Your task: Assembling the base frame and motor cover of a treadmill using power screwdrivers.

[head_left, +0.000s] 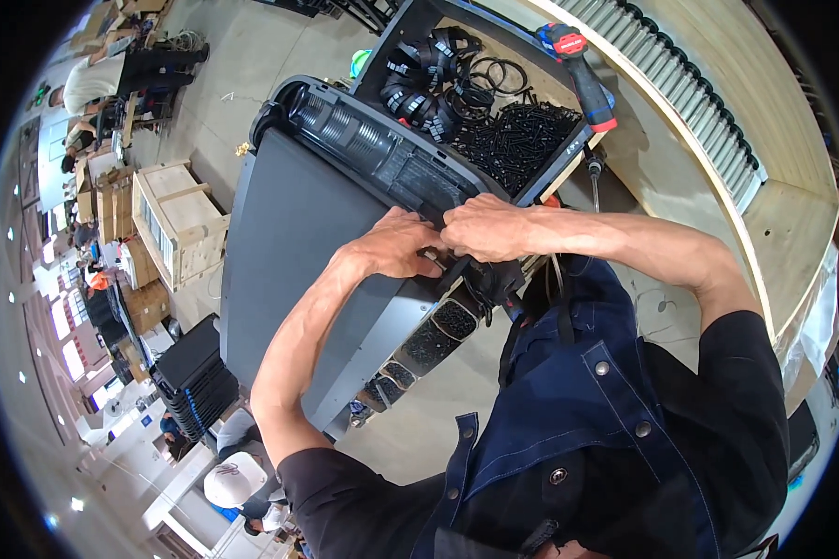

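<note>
A large dark grey unit (298, 252) with a flat slab-like surface lies in front of me. Along its far right side runs a black rounded cover (364, 135) with a clear, ribbed section. At the near end of that cover, my left hand (396, 244) bends its fingers over the edge, the thumb pointing toward the right hand. Close beside it, my right hand (489, 226) is closed, knuckles up, fingers curled down at the same corner. Both hands work on a small spot there; whatever their fingertips grip is hidden. Black cables (494, 279) hang just below my right hand.
A tray (555, 172) beyond my hands holds black screws (513, 140), rings and rolled black parts (419, 98). A cordless driver (583, 84) rests on its right edge. Small screw bins (429, 345) line the near side. A roller conveyor (685, 102) stands right; a capped person (238, 480) is lower left.
</note>
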### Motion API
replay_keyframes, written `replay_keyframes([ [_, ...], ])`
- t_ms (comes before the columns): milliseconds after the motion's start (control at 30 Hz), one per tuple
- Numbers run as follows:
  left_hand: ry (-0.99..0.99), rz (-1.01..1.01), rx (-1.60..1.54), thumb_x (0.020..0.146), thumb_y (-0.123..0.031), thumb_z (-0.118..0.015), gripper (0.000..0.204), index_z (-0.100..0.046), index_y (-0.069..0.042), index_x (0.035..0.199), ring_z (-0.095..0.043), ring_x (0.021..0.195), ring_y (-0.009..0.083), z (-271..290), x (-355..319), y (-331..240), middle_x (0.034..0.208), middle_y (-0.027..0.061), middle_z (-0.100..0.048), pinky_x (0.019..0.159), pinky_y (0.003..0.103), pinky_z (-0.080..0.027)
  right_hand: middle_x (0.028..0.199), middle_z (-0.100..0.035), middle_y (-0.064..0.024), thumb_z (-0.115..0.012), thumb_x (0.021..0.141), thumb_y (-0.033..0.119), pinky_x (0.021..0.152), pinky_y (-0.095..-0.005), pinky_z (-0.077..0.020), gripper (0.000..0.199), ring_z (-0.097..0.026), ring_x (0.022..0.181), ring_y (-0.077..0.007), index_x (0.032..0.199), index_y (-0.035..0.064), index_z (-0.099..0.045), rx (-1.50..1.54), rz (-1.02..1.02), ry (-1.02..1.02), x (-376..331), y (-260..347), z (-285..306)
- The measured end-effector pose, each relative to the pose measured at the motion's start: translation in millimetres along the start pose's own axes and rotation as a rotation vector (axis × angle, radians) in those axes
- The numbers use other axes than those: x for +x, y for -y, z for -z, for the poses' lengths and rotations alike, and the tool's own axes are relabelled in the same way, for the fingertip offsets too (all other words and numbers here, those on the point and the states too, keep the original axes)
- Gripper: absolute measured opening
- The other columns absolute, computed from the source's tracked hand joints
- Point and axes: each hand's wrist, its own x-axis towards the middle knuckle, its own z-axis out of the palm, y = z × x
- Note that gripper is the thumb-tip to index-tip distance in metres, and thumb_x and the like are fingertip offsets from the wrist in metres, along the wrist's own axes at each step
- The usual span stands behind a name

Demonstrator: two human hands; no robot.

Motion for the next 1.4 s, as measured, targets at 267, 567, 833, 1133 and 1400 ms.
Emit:
replay_keyframes([
  [267, 0.089, 0.105, 0.043, 0.082, -0.037, -0.07, 0.029, -0.075, -0.013, 0.097, -0.066, 0.095, 0.0327, 12.9, 2.8, -7.4, 0.094, 0.0134, -0.073, 0.088, 0.044, -0.043, 0.089, -0.059, -0.0144, -0.065, 0.076, 0.009, 0.058, -0.0349, -0.0563, 0.022, -0.065, 0.08, -0.0277, 0.091, -0.0065, -0.062, -0.548, 0.047, -0.251, -14.2, 41.3, -36.1],
  [567, 0.02, 0.104, 0.061, 0.085, -0.037, -0.066, 0.024, -0.075, -0.021, 0.1, -0.058, 0.103, 0.0251, -6.8, 1.0, -8.7, 0.097, 0.0062, -0.071, 0.093, 0.038, -0.034, 0.096, -0.068, -0.014, -0.069, 0.09, 0.017, 0.08, -0.038, -0.0555, 0.021, -0.069, 0.087, -0.0288, 0.107, 0.0038, -0.07, 0.33, -0.224, -0.681, -59.9, -4.0, 5.8],
  [833, -0.003, 0.087, 0.067, 0.083, -0.035, -0.07, 0.019, -0.074, -0.019, 0.093, -0.061, 0.1, 0.0283, -7.4, 5.7, -3.9, 0.089, 0.0063, -0.07, 0.092, 0.042, -0.038, 0.113, -0.06, -0.0257, -0.078, 0.08, 0.024, 0.091, -0.0533, -0.048, 0.058, -0.058, 0.104, -0.046, 0.125, -0.0023, -0.052, -0.365, -0.82, -1.166, -97.5, -179.8, 80.1],
  [1133, 0.03, 0.129, -0.005, 0.084, -0.032, -0.068, 0.019, -0.076, -0.019, 0.096, -0.058, 0.103, 0.0257, 2.7, 5.9, -9.3, 0.095, 0.0039, -0.07, 0.097, 0.04, -0.034, 0.106, -0.072, -0.0229, -0.073, 0.087, 0.029, 0.086, -0.0466, -0.054, 0.042, -0.069, 0.096, -0.0421, 0.112, -0.0034, -0.064, -0.067, -0.964, -1.034, -96.5, -178.9, 83.1],
  [1400, 0.078, 0.167, 0.0, 0.085, -0.031, -0.069, 0.019, -0.074, -0.018, 0.099, -0.053, 0.106, 0.0241, -4.5, -0.7, -13.1, 0.097, 0.0022, -0.066, 0.099, 0.04, -0.033, 0.109, -0.073, -0.0092, -0.081, 0.081, 0.008, 0.086, -0.0358, -0.0589, 0.047, -0.07, 0.097, -0.0188, 0.124, 0.0052, -0.062, 1.092, -0.52, -0.576, -174.4, -54.6, 75.7],
])
